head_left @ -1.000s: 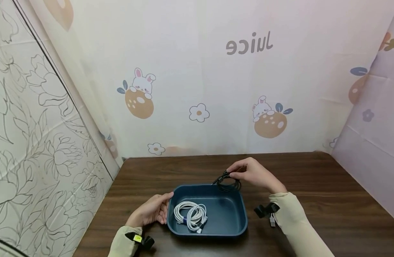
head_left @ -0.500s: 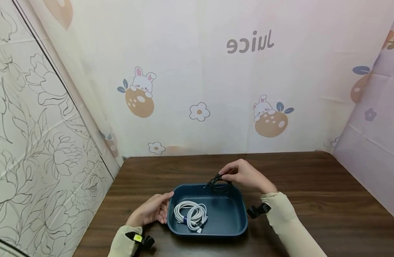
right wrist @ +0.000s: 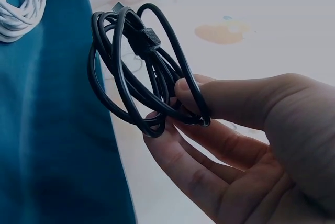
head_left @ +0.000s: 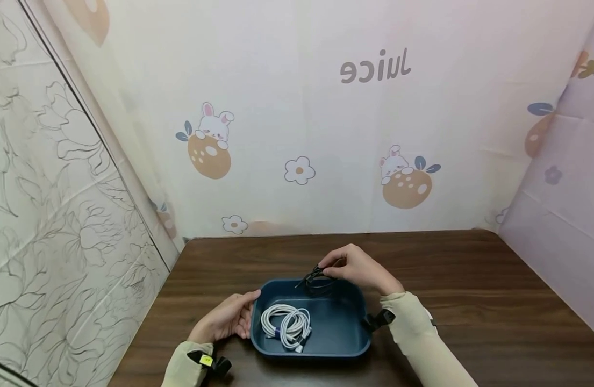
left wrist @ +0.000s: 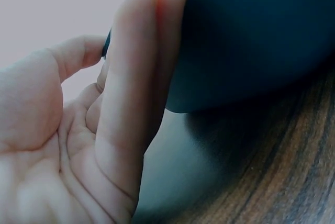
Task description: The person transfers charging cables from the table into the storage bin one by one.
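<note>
A dark blue rectangular tray (head_left: 333, 330) stands on the table, and a coiled white cable (head_left: 297, 325) lies in its left part. At the tray's left side my left hand (head_left: 227, 317) holds on, its thumb at the rim; in the left wrist view, its fingers (left wrist: 131, 67) rest against the outer wall. Over the back rim, my right hand (head_left: 358, 269) pinches a coiled black cable (right wrist: 144, 42) between thumb and fingertips. A dark tie or plug shows on that coil; which of these cannot be told. The black loops hang partly above the tray's back.
The brown wooden table (head_left: 471, 306) runs back to a printed curtain (head_left: 345, 134). A flowered white panel (head_left: 84, 215) rises on the left. Each sleeve carries a black wrist camera, one (head_left: 221, 366) near the tray's left front corner, the other (head_left: 379, 321) by its right rim.
My right hand has moved left and slightly forward toward me with the black cable, along the tray's back rim. My left hand, the tray and the white cable have stayed put.
</note>
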A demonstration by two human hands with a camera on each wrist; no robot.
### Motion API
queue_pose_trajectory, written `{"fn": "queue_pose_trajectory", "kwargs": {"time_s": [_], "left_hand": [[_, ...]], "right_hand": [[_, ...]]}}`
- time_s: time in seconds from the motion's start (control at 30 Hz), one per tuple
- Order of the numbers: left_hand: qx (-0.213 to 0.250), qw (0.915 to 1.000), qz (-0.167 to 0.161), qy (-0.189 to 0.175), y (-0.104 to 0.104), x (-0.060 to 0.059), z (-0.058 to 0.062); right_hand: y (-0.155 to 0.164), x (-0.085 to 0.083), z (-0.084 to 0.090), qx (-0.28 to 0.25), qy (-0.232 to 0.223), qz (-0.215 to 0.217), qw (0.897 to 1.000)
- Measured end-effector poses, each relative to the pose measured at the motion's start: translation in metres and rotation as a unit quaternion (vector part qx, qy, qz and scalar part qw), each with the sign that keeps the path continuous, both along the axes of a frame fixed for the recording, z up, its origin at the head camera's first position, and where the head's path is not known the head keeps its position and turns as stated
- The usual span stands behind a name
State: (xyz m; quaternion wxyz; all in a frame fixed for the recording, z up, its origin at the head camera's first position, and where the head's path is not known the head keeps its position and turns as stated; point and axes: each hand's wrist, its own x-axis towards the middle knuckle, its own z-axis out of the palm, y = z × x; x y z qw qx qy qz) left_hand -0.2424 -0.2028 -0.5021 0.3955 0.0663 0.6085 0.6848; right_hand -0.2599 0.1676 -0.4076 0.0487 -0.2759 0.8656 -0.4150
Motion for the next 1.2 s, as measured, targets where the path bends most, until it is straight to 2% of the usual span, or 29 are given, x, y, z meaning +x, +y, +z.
{"fn": "queue_pose_trajectory", "kwargs": {"time_s": [0.57,1.2], "left_hand": [[-0.008,0.9999,0.007,0.007,0.002,0.000,0.003],[-0.001,1.0000,0.006,0.006,0.001,-0.001,0.003]], "right_hand": [[-0.014,-0.002,-0.011,0.019,-0.007,0.034,0.999],[-0.025,-0.001,-0.022,0.010,-0.016,0.060,0.998]]}}
